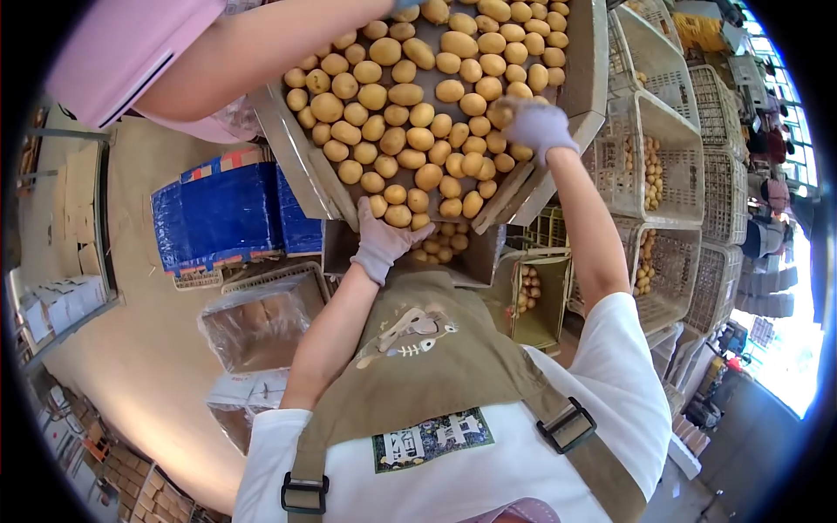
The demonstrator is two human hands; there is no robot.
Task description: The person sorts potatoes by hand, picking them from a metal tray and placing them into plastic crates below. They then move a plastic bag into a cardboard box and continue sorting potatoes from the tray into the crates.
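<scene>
Many yellow potatoes (421, 114) lie spread over a metal sorting table (580, 78) with raised sides. My left hand (384, 242), in a pale glove, is at the table's near opening with its fingers spread, touching potatoes at the edge. Below that opening, a bin (475, 261) holds more potatoes. My right hand (536, 129), in a pale lilac glove, is over the potatoes by the right side of the table; its fingertips are blurred, and whether they hold a potato cannot be made out.
A co-worker's arm (253, 57) reaches over the table from the upper left. Plastic crates (667, 166), some with potatoes, stand at the right. Blue-wrapped boxes (218, 213) and a plastic-lined crate (261, 318) are at the left, a green crate (539, 318) near my right side.
</scene>
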